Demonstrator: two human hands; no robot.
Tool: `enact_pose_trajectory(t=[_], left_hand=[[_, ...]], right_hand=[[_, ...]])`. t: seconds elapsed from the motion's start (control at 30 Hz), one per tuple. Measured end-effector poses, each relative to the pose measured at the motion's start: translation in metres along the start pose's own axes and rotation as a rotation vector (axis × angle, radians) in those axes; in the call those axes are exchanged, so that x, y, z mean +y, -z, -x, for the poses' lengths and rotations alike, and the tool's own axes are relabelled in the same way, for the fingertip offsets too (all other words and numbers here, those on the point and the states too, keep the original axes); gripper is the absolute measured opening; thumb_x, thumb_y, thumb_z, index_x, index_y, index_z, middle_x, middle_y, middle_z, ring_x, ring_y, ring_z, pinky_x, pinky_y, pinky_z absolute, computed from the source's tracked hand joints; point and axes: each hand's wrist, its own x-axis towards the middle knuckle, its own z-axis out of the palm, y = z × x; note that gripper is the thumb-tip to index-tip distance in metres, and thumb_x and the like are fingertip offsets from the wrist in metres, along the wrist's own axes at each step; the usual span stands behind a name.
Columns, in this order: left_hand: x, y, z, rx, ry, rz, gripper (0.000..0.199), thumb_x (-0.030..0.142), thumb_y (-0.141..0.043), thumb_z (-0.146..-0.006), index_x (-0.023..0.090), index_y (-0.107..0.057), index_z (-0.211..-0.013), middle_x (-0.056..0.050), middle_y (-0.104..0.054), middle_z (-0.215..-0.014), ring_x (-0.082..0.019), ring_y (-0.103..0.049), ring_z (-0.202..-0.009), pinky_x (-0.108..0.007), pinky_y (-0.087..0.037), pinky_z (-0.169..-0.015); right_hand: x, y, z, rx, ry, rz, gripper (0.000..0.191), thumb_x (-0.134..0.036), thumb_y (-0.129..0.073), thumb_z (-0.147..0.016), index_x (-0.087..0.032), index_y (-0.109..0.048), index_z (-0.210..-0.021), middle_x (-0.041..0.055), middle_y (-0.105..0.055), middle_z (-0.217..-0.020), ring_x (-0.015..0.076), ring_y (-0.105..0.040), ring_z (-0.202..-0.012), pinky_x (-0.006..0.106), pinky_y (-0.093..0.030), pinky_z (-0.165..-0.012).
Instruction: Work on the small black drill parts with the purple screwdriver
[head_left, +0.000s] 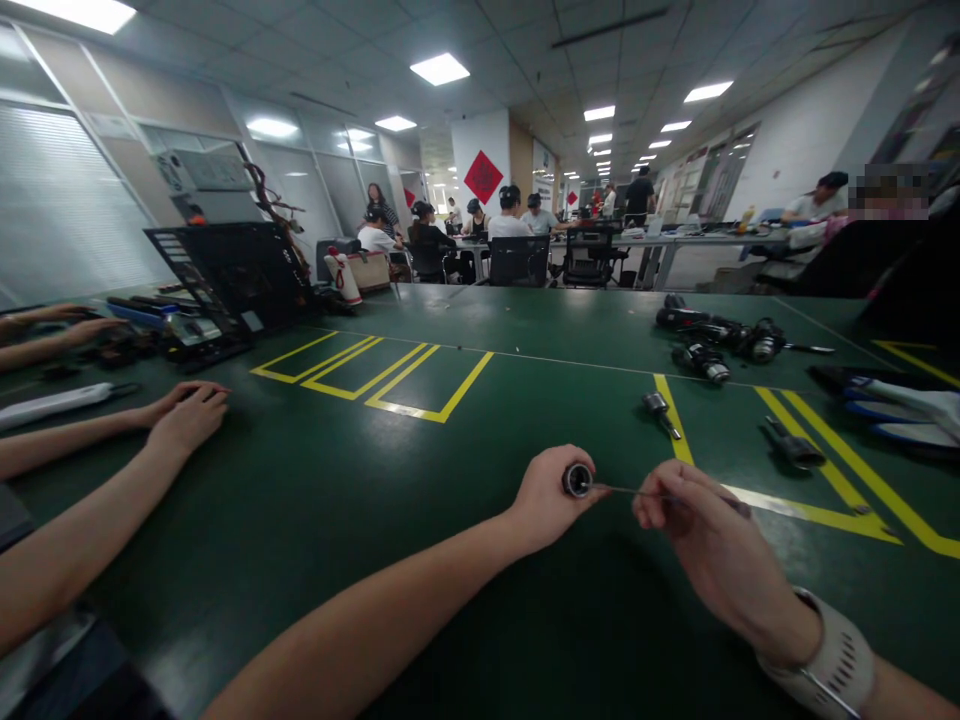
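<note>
The left hand [544,505] grips a small cylinder [577,481]; the right hand [701,535] pinches a thin tool [626,490] poked into it. At one o'clock on the green table [337,480], yellow lines [840,450] and scattered parts [712,345] sit under office ceiling lights [440,68].

Black laptop [225,275], loose bits [660,408], green table [315,500]

Left hand [546,503] hides most of the small cylinder [577,481].

Small black cylindrical part [577,481], open end up, thin metal rod [630,490] level at its mouth.
</note>
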Motion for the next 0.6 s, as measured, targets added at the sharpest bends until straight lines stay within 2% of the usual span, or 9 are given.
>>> enact_pose_trajectory(t=[0.13,0.3,0.43,0.5,0.6], left_hand=[[-0.003,0.001,0.004,-0.048,-0.089,-0.062,0.016,0.027,-0.066,-0.073,0.016,-0.055,-0.07,0.001,-0.055,-0.071,-0.013,-0.052,-0.069,-0.026,-0.041,-0.068],[-0.005,0.001,0.004,-0.017,-0.095,-0.087,0.016,0.027,-0.065,-0.073,0.016,-0.054,-0.068,0.001,-0.055,-0.071,-0.012,-0.051,-0.067,-0.025,-0.042,-0.066],[-0.005,-0.001,0.002,-0.011,-0.125,-0.159,0.017,0.028,-0.064,-0.075,0.017,-0.054,-0.067,0.001,-0.056,-0.068,-0.013,-0.051,-0.066,-0.026,-0.041,-0.066],[-0.005,-0.002,0.003,-0.015,-0.154,-0.2,0.017,0.029,-0.062,-0.076,0.017,-0.054,-0.067,0.0,-0.056,-0.068,-0.013,-0.05,-0.066,-0.027,-0.04,-0.067],[-0.005,-0.002,0.004,-0.029,-0.181,-0.225,0.016,0.027,-0.06,-0.078,0.018,-0.054,-0.067,0.0,-0.056,-0.068,-0.014,-0.051,-0.069,-0.027,-0.04,-0.069]], right_hand=[[0.007,0.004,0.005,-0.048,0.068,0.154,0.022,-0.033,-0.054,-0.083,-0.019,-0.058,-0.066,0.0003,-0.055,-0.06,0.0164,-0.053,-0.058,0.03,-0.045,-0.055],[0.01,0.007,0.015,-0.104,0.222,0.497,0.023,-0.031,-0.048,-0.088,-0.021,-0.056,-0.069,0.0007,-0.056,-0.064,0.0169,-0.054,-0.061,0.029,-0.043,-0.053],[0.006,0.001,0.022,-0.128,0.345,0.684,0.022,-0.028,-0.045,-0.088,-0.022,-0.054,-0.069,0.0,-0.055,-0.063,0.0158,-0.053,-0.058,0.027,-0.042,-0.051],[0.004,-0.003,0.023,-0.137,0.362,0.715,0.022,-0.029,-0.045,-0.088,-0.022,-0.054,-0.069,-0.0006,-0.054,-0.063,0.0152,-0.052,-0.056,0.027,-0.042,-0.05],[0.006,-0.003,0.022,-0.156,0.287,0.66,0.025,-0.031,-0.045,-0.089,-0.022,-0.052,-0.067,-0.0005,-0.053,-0.063,0.0153,-0.052,-0.058,0.026,-0.041,-0.05]])
